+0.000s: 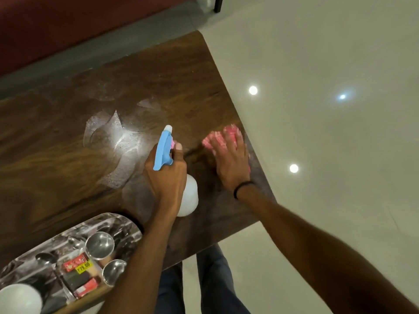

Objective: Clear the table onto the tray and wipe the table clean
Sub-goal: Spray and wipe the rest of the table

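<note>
The brown worktop [68, 143] has a wet, shiny patch [118, 137] in the middle.

The left hand [166, 177] holds a spray bottle [190, 196]. Its grip is closed tight round the neck of the bottle, with the fingers curled under the blue top [162, 150]. The bottle is tipped over, so the nozzle points out across the worktop and the white round body sticks back toward the person. The nozzle is just beside the wet patch.

The right hand [230, 159] lies flat on a pink cloth [215, 139]. Its grip is wide open, with the fingers spread and pressing the cloth down on the worktop. The cloth sits near the right edge of the worktop, and part of it peeks out past the fingertips. There is a black band [242, 188] on the right wrist. The two hands are near each other but do not touch.

The tray [127, 224] sits on the near left part of the worktop, under the left arm. On it stand two shiny metal cups [99, 244], one behind the other. Next to them lies a red and black box [80, 268] with a yellow tag. A spoon [45, 258] lies to the left of the box. A white bowl [19, 299] is at the near left corner of the tray.

The pale floor [328, 132] is to the right, with bright spots of light on it. Blue jeans [213, 279] show below the worktop edge.
</note>
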Demonstrator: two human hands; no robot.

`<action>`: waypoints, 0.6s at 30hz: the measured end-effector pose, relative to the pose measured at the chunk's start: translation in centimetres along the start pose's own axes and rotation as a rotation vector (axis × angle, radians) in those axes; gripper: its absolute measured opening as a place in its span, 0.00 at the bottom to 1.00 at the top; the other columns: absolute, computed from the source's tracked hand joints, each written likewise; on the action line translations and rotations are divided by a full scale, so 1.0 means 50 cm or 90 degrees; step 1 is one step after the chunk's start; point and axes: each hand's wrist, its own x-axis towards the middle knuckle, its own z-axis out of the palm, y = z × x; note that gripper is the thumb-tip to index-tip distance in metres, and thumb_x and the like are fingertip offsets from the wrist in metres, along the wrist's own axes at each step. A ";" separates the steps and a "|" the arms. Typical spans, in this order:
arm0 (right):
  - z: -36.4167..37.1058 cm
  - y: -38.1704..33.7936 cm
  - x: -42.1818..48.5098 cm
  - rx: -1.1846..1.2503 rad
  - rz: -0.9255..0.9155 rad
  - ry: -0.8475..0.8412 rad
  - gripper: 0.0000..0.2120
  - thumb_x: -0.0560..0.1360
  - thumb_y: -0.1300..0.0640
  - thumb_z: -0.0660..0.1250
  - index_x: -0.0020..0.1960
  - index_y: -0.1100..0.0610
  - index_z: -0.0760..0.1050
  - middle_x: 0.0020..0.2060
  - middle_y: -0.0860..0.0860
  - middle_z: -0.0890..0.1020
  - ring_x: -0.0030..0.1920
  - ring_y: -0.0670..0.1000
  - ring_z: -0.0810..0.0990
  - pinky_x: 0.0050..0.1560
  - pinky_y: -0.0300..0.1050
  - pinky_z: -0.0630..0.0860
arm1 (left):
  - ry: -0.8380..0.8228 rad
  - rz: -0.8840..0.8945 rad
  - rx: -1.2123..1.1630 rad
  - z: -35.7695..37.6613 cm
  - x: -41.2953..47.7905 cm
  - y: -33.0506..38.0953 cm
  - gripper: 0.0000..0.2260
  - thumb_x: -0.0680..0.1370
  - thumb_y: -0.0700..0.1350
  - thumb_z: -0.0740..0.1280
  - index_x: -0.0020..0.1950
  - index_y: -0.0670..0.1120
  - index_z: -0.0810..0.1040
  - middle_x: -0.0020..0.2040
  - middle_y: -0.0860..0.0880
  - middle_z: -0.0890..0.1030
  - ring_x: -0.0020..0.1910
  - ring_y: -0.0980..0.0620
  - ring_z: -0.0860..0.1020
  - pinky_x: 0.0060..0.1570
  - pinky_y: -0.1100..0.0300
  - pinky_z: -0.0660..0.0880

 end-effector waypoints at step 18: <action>0.023 -0.006 -0.221 0.088 0.235 0.028 0.26 0.82 0.55 0.58 0.79 0.44 0.58 0.80 0.55 0.58 0.80 0.66 0.49 0.76 0.71 0.52 | -0.019 0.085 0.034 0.005 -0.099 0.024 0.17 0.76 0.54 0.69 0.51 0.39 0.80 0.40 0.47 0.81 0.39 0.49 0.82 0.43 0.58 0.80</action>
